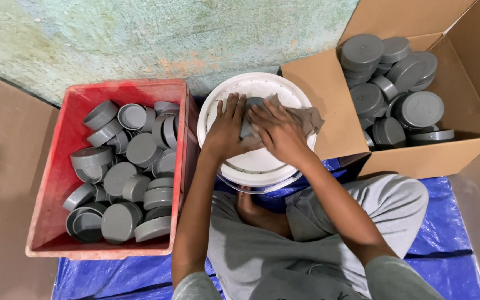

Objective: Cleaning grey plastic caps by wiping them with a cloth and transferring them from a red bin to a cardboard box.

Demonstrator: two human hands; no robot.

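My left hand (228,129) grips a grey round cap (249,118) on top of an upturned white bucket (251,166) between my knees. My right hand (280,133) presses a grey cloth (310,119) against that cap; the cloth trails off to the right. Most of the cap is hidden under my fingers. To the left, a red plastic crate (62,166) holds several grey caps (120,178). On the right, an open cardboard box (329,111) holds several more grey caps (395,100).
I sit cross-legged on a blue tarp (445,222) laid over a brown floor. A worn green-painted wall (140,39) rises just behind the crate, bucket and box. The box flaps stand up at the far right.
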